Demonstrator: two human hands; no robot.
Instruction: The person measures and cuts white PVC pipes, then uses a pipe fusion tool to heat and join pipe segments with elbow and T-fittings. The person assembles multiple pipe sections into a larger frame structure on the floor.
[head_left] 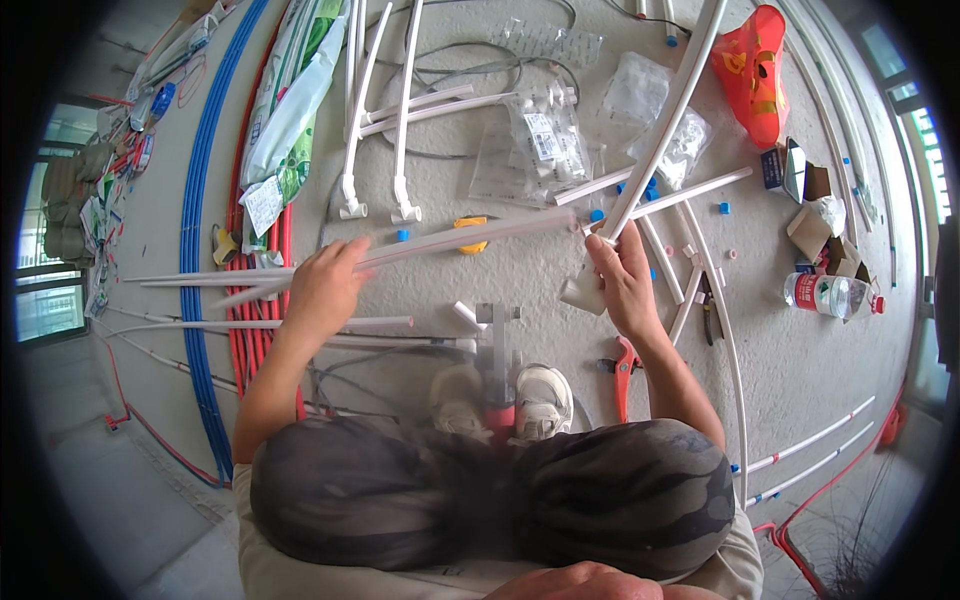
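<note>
My left hand [328,288] is closed around a white plastic pipe [420,247], blurred by motion, that slants up to the right across the middle. My right hand [625,280] grips a long white pipe [668,130] near its lower end; this pipe rises to the top edge. A short white pipe fitting [583,294] shows beside my right palm, where the join is partly hidden by my fingers. Between my shoes stands a grey tool with a red lower part [500,375], blurred. An orange-handled pipe cutter [623,380] lies right of my right shoe.
White pipes with elbow ends [400,150] and clear plastic bags [548,130] lie ahead. Blue pipes [207,180] and red pipes [248,350] run along the left. At right are small cartons [810,235], a water bottle [825,295] and a red-orange object [752,85].
</note>
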